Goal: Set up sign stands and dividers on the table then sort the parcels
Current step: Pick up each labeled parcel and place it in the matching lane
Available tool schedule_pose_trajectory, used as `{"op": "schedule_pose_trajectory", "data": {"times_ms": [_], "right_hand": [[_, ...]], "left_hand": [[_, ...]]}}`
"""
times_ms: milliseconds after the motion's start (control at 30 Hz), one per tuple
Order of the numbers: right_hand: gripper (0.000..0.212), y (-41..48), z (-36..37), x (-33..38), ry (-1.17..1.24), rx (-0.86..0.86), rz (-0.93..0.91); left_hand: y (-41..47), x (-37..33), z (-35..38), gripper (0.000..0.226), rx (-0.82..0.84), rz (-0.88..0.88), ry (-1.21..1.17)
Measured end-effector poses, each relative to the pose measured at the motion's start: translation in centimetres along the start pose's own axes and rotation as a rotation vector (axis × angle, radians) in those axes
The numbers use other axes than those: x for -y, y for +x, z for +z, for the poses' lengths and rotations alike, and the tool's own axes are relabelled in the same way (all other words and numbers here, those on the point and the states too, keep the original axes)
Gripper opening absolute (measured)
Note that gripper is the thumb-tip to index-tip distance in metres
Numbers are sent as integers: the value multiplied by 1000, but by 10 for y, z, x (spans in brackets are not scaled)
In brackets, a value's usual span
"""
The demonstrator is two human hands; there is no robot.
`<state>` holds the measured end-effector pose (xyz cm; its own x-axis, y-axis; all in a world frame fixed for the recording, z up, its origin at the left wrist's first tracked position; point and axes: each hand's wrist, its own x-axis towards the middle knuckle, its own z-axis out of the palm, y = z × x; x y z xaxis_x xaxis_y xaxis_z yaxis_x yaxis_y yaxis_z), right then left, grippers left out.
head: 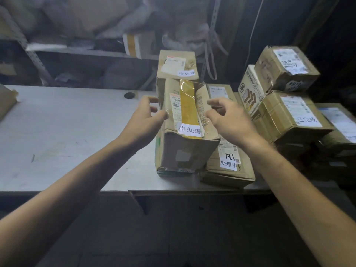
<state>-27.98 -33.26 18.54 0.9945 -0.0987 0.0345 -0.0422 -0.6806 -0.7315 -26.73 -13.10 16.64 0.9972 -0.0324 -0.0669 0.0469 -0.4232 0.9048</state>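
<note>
A tall cardboard parcel [185,149] with yellow tape and a white paper label stands near the middle of the grey table [63,132]. My left hand [143,118] hovers at its left top edge, fingers apart, barely touching. My right hand [229,118] hovers at its right top edge, fingers spread, holding nothing. Behind it stands another labelled parcel [177,64]. A flat parcel [229,166] with a label lies to its right. Further right is a stack: a labelled box [294,116], a box [285,68] on top, and a printed carton [249,91].
A piece of cardboard [6,99] sits at the table's left edge. A round cable hole [129,95] is in the tabletop at the back. Metal shelving [77,53] with bags and parcels stands behind the table. More parcels [339,128] lie at the far right.
</note>
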Motion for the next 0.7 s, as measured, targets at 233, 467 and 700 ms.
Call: {"op": "schedule_pose_trajectory", "data": {"times_ms": [233, 467, 700], "right_hand": [[28, -1, 29, 71, 39, 117, -160], [27, 9, 124, 158, 35, 205, -273], [28, 6, 241, 266, 59, 406, -425]], "left_hand": [[-2, 6, -63, 22, 7, 136, 133], [-21, 49, -185, 21, -60, 67, 138], [-50, 113, -316, 21, -257, -29, 151]]}}
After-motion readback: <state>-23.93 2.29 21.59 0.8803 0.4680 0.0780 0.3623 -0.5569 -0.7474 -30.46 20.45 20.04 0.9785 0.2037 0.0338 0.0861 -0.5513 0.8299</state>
